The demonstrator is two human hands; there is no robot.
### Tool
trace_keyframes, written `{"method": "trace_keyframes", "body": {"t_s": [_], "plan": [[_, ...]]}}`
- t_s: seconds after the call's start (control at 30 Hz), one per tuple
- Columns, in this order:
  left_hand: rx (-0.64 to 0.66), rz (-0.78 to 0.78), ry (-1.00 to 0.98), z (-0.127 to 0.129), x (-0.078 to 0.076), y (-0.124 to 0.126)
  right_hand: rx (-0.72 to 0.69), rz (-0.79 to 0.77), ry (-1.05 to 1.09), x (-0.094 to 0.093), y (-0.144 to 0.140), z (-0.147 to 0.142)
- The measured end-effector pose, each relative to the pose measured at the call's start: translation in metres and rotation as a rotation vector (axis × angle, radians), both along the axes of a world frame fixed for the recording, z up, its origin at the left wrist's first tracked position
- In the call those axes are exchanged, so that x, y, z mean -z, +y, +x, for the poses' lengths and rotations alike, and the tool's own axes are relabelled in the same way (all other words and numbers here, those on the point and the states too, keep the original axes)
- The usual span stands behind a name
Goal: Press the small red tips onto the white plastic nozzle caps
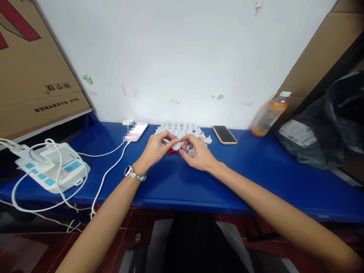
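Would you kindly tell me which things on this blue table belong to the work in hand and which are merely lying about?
In use:
left hand
right hand
white piece pinched between them
white plastic parts
red bits

Lying about:
two phones
orange bottle
power strip
black bag

Bare forearms, silver wristwatch (131, 172)

White wall (182, 57) behind blue table (256, 170), red floor (36, 250)

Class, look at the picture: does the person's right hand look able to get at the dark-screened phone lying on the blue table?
Probably yes. The right hand rests just left of the phone, with only a few small white pieces between them on the blue table, though its fingers are pinching a white piece.
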State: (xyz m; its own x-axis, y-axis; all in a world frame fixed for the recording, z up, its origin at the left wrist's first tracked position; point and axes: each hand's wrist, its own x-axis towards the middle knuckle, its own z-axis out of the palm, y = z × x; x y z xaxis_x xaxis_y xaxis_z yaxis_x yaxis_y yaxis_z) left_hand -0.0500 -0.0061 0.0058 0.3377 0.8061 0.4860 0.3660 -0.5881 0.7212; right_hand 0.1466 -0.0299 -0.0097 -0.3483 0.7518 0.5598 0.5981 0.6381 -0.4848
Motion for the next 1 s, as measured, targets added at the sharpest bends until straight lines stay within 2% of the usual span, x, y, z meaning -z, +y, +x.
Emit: {"method": "trace_keyframes", "body": {"t_s": [0.1,0.2,0.37,0.57,0.7,0.87,1.0], "plan": [[-0.002,-0.142,-0.14,0.011,0.006,-0.003,-0.028,-0.032,0.135,0.002,-0.004,-0.006],[0.035,-0.202,-0.259,0.023,0.01,-0.005,-0.017,-0.047,0.238,0.003,-0.003,-0.008],[0.156,-0.226,-0.228,0.035,0.014,-0.007,0.074,0.002,0.281,0.001,-0.001,-0.006],[0.027,-0.192,-0.162,0.024,0.016,-0.002,0.124,0.042,0.067,0.002,0.005,0.005],[-0.073,-0.12,-0.006,0.012,0.012,-0.002,0.172,0.118,-0.232,0.003,0.015,0.014],[-0.034,-0.163,0.011,0.005,0.011,0.0,0.173,0.19,-0.455,0.003,0.02,0.013],[-0.029,-0.092,0.097,0.005,0.009,-0.002,0.18,0.174,-0.529,0.004,0.023,0.008]]}}
